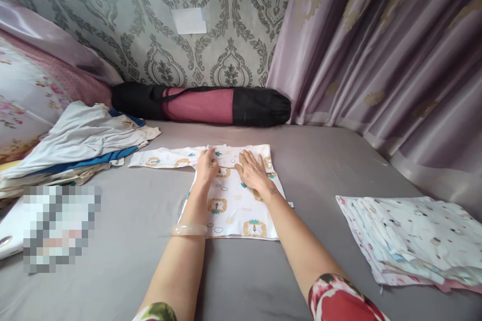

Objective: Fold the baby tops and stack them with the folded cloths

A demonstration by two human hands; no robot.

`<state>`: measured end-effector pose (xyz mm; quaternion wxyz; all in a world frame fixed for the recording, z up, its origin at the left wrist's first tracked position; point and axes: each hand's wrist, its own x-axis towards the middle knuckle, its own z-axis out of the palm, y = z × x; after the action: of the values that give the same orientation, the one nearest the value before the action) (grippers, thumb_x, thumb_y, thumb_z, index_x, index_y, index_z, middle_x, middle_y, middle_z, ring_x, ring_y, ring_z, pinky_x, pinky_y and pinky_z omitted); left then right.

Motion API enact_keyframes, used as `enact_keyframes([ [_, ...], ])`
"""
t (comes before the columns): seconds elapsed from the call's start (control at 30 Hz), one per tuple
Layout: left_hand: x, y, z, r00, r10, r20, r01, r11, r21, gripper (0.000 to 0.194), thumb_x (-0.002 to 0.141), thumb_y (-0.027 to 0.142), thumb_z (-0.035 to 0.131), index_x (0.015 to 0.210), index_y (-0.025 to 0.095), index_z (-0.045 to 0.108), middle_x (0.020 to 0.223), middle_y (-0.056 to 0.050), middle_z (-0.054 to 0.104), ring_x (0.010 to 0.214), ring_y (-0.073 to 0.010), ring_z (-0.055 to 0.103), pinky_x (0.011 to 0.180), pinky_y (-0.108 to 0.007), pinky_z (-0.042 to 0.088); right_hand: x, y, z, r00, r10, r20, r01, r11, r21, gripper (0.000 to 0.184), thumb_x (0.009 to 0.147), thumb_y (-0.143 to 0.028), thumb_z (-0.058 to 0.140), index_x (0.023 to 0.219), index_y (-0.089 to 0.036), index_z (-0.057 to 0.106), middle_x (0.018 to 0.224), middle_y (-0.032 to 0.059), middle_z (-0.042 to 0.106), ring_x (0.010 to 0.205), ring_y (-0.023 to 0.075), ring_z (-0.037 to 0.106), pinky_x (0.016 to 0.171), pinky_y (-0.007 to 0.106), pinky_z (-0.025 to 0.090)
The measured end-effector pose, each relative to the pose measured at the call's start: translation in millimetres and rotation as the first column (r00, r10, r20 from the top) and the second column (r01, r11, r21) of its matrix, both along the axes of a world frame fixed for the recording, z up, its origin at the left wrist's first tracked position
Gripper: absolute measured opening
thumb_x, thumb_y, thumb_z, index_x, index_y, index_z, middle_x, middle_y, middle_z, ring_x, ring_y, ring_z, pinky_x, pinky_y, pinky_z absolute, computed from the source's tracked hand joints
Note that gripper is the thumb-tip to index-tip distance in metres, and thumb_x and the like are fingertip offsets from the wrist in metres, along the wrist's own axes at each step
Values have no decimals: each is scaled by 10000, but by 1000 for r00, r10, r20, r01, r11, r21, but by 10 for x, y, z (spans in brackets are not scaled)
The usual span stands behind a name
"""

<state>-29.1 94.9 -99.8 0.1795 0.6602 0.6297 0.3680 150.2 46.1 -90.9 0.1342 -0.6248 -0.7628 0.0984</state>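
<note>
A small white long-sleeved shirt [233, 218] with a lion print lies flat in front of me. One sleeve [161, 157] stretches out to the left, while the other looks folded across the upper part. My left hand [208, 165] is at the left shoulder, its fingers curled in on the cloth beside the neckline. Flat on the folded part at the upper right rests my right hand [252, 170], fingers spread. Both forearms cover some of the shirt's sides.
A grey sheet [301, 271] lies beneath everything. Folded printed clothes [422, 235] are stacked at right. Loose clothes [86, 130] are heaped at left, near a blurred-out item [60, 228]. A black and pink rolled bag [199, 105] lies along the wall, beside purple curtains [339, 45].
</note>
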Motion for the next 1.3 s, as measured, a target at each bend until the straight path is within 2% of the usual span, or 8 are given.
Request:
enact_keyframes([
  [0.13,-18,-1,-22,999,-13,-43,12,1000,-13,513,744,58,451,1224,130,617,1202,-140,611,1156,-274,569,1050,-398,419,76,52,-21,991,-125,41,127,991,-47,629,1026,-450,188,1533,-87,278,1613,108,162,1490,241,112,1197,476,30],
  [0.27,-26,0,-46,998,-5,-61,4,1000,-23,483,773,84,463,1232,123,608,1216,-145,609,1163,-271,566,1046,-402,421,156,93,-14,965,-237,114,244,968,-55,657,1026,-443,180,1534,-30,239,1615,134,140,1489,244,104,1198,433,46],
  [0.43,-22,17,-38,997,-21,-77,18,999,-40,468,774,75,467,1211,126,628,1257,-144,615,1177,-268,570,1050,-394,421,258,115,0,929,-339,150,352,933,-71,672,1022,-449,154,1531,-18,234,1612,146,147,1486,252,113,1191,460,85],
  [0.7,-7,16,-14,995,-14,-100,10,999,-43,486,765,54,481,1222,122,632,1292,-152,616,1214,-278,555,1068,-399,405,343,143,-19,890,-407,204,430,899,-82,690,1014,-459,143,1539,-15,201,1616,158,122,1487,262,90,1186,457,105],
  [0.93,21,4,-13,995,-18,-97,17,1000,-9,487,777,44,457,1230,109,625,1292,-166,613,1200,-274,564,1068,-394,403,338,139,-38,858,-468,214,486,873,-43,706,1004,-463,185,1531,7,207,1601,195,168,1469,291,162,1178,443,146],
  [1.2,76,-15,68,992,-6,-127,-4,997,-76,475,766,3,409,1164,125,639,1223,-157,631,1161,-278,572,1011,-388,434,312,126,-24,845,-480,237,498,867,-19,718,1003,-467,197,1520,30,219,1589,204,207,1456,297,207,1181,423,159],
  [1.3,121,-57,95,987,-14,-162,-4,994,-108,436,797,37,409,1169,122,619,1347,-162,561,1219,-287,527,1043,-398,406,312,153,13,838,-468,279,501,863,-57,727,1005,-473,169,1521,38,207,1590,217,191,1456,314,204,1174,452,176],
])
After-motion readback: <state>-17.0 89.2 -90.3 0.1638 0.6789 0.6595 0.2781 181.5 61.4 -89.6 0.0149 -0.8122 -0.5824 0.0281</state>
